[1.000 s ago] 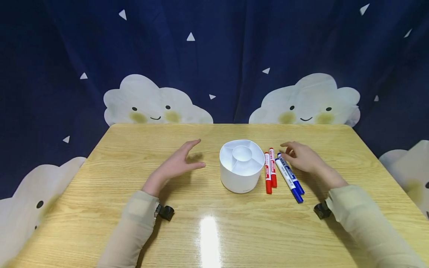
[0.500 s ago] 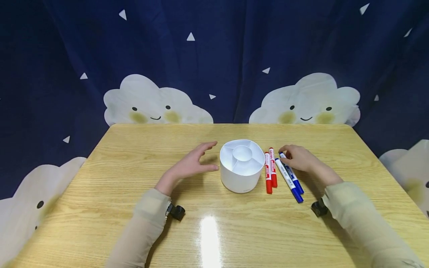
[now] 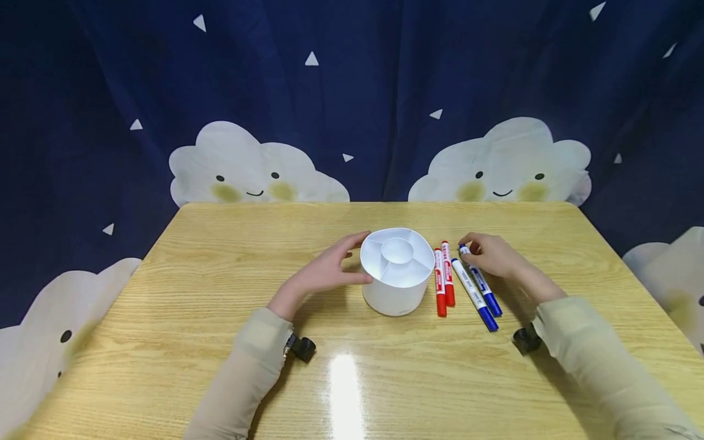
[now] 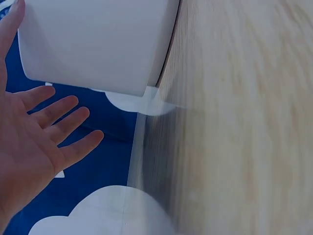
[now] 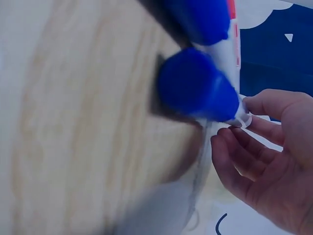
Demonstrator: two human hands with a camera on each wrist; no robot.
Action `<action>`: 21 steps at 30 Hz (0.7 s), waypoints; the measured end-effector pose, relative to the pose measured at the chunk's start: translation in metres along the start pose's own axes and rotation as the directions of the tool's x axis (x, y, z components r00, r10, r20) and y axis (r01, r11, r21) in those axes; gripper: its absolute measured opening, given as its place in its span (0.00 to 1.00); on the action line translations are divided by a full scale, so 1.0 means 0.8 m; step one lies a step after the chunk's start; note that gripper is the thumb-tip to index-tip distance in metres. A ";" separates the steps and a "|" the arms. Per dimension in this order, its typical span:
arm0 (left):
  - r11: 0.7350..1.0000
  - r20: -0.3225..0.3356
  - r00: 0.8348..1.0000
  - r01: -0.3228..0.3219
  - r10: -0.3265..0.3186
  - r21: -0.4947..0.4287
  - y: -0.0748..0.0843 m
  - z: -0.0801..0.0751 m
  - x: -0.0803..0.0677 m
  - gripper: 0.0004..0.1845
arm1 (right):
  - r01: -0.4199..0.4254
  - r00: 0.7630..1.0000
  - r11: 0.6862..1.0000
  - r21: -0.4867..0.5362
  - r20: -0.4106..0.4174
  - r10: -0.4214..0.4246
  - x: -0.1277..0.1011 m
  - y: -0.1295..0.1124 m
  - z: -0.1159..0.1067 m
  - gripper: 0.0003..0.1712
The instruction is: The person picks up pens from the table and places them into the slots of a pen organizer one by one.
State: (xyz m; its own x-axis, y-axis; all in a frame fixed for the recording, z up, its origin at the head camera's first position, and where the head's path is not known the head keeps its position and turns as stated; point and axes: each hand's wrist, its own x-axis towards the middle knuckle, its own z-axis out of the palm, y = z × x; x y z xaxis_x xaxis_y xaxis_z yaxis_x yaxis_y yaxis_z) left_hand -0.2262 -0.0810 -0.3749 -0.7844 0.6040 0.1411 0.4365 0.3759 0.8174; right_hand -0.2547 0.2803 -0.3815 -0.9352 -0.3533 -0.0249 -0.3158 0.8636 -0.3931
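Right of centre in the head view, a blue marker (image 3: pixel 481 282) is seen slanted on the table, its cap pointed toward the lower right of the frame. Its upper end is held in a narrow pinch by the thumb and fingers of the right hand (image 3: pixel 495 255), so that the marker is placed to the left of and below the fingertips. Just left of it, a second blue marker (image 3: pixel 469 286) is laid at nearly the same slant. Farther left, two red markers (image 3: pixel 439 282) are set side by side, close to the white organizer (image 3: pixel 397 299). The organizer, divided into compartments around a round central cup, is placed upright near mid-frame. Its left side is bracketed by the left hand (image 3: pixel 328 269), whose thumb and fingers are spread wide; firm contact cannot be confirmed. The wooden table (image 3: pixel 407 379) is backed by a dark blue curtain (image 3: pixel 363 73) patterned with smiling clouds and white triangles.
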 end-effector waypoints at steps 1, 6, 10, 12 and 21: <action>1.000 0.005 1.000 -0.003 0.003 -0.016 0.000 0.001 0.001 0.46 | 0.000 1.000 1.000 0.013 -0.003 0.000 -0.001 0.000 -0.002 0.20; 0.995 0.035 0.999 -0.010 0.013 -0.097 0.004 0.004 0.004 0.49 | -0.005 1.000 0.998 0.059 -0.030 0.007 -0.004 -0.004 -0.010 0.20; 0.991 0.052 0.998 -0.015 0.023 -0.136 0.006 0.007 0.007 0.50 | -0.018 0.998 0.996 0.089 -0.052 0.022 -0.004 -0.011 -0.018 0.22; 0.989 0.059 0.998 -0.018 0.027 -0.150 0.006 0.008 0.007 0.50 | -0.016 0.997 0.995 0.098 -0.077 0.023 -0.003 -0.013 -0.022 0.21; 0.991 0.041 0.999 -0.026 0.032 -0.134 0.008 0.009 0.006 0.48 | 0.015 0.961 0.978 0.209 -0.273 0.044 0.004 -0.033 -0.031 0.22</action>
State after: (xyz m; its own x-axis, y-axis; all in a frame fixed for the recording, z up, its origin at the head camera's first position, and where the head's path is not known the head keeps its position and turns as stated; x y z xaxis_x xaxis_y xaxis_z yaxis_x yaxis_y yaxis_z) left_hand -0.2244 -0.0708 -0.3731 -0.7513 0.6441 0.1440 0.3938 0.2624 0.8810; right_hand -0.2534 0.2657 -0.3483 -0.9563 -0.2036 0.2098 -0.2892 0.7636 -0.5773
